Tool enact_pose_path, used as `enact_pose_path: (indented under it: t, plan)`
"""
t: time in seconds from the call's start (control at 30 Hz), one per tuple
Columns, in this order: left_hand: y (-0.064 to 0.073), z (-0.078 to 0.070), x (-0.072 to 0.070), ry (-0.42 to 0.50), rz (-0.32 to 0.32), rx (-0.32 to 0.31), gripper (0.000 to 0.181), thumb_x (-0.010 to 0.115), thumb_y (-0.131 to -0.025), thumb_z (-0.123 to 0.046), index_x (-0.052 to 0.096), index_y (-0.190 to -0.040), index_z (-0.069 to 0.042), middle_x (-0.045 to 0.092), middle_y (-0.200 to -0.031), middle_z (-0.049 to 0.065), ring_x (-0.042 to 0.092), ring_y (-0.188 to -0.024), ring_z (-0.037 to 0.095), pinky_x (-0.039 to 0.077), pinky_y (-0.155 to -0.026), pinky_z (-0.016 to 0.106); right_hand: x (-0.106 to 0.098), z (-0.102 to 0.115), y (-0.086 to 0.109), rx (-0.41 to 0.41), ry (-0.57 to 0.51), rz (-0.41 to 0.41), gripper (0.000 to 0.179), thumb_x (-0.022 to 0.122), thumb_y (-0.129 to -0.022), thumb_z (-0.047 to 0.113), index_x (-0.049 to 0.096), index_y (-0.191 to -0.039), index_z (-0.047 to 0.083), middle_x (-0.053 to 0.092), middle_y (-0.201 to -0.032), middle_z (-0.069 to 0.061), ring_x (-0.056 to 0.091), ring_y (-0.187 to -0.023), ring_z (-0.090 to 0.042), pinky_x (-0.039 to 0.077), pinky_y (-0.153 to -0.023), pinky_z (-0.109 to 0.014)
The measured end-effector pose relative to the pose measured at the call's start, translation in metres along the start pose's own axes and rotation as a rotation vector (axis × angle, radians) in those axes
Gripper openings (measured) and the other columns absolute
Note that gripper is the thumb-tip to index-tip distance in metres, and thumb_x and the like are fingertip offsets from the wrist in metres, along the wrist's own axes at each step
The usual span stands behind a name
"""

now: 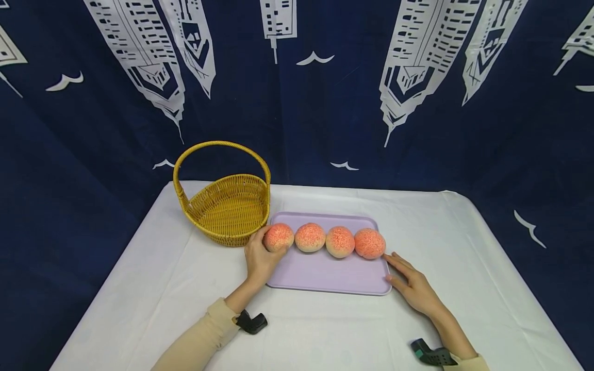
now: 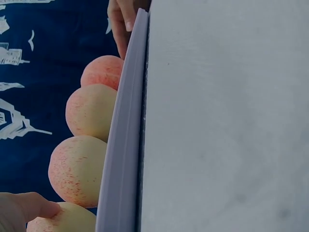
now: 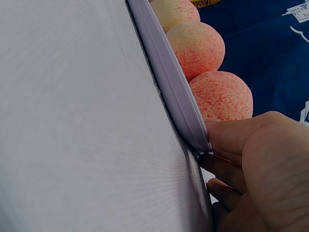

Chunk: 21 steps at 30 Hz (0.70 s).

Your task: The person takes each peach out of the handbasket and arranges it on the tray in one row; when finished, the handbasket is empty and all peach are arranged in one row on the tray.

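In the head view a lavender tray (image 1: 325,278) carries a row of red-speckled peaches. My left hand (image 1: 261,260) holds the leftmost peach (image 1: 279,236), thumb at its front and fingers at its left side. In the left wrist view, the thumb (image 2: 36,208) presses on that peach (image 2: 70,220). My right hand (image 1: 417,293) lies at the tray's right edge, its fingers fairly straight and touching the rim. The right wrist view shows the thumb (image 3: 224,135) against the tray's near corner, close to the rightmost peach (image 3: 224,96); the other fingers are partly shadowed.
A yellow wicker basket (image 1: 232,208) with a tall arched handle stands behind and left of the tray, close to my left hand. White cloth (image 1: 441,216) covers the table. Behind it hangs a dark blue curtain (image 1: 315,113) printed with white buildings and birds.
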<state>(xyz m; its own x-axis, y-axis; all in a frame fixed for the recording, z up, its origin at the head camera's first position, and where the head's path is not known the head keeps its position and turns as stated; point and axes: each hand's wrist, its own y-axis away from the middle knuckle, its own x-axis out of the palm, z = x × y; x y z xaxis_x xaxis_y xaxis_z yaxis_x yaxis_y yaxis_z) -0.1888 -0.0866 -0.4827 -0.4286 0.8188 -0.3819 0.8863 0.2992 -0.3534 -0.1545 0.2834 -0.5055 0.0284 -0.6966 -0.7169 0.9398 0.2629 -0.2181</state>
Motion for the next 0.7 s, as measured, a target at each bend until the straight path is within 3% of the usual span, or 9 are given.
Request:
enact_pose_path:
  t: [0.2, 0.7]
  plan:
    - [-0.003, 0.005, 0.006, -0.005, -0.011, 0.004, 0.058, 0.086, -0.066, -0.013, 0.065, -0.119, -0.001, 0.065, -0.115, 0.021, 0.060, -0.110, 0.039, 0.044, -0.098, 0.055, 0.000, 0.001, -0.001, 0.007, -0.006, 0.002, 0.048, 0.065, -0.092, 0.014, 0.053, -0.138, 0.003, 0.040, -0.145, -0.034, 0.035, -0.134, -0.056, 0.030, -0.100, -0.072]
    - [-0.003, 0.005, 0.011, -0.006, 0.049, -0.057, 0.065, 0.084, -0.071, -0.016, 0.057, -0.127, 0.001, 0.058, -0.122, 0.023, 0.053, -0.116, 0.040, 0.037, -0.103, 0.055, 0.000, 0.000, 0.000, 0.016, -0.002, 0.005, 0.048, 0.064, -0.093, 0.014, 0.053, -0.138, 0.003, 0.040, -0.145, -0.034, 0.035, -0.133, -0.056, 0.030, -0.101, -0.072]
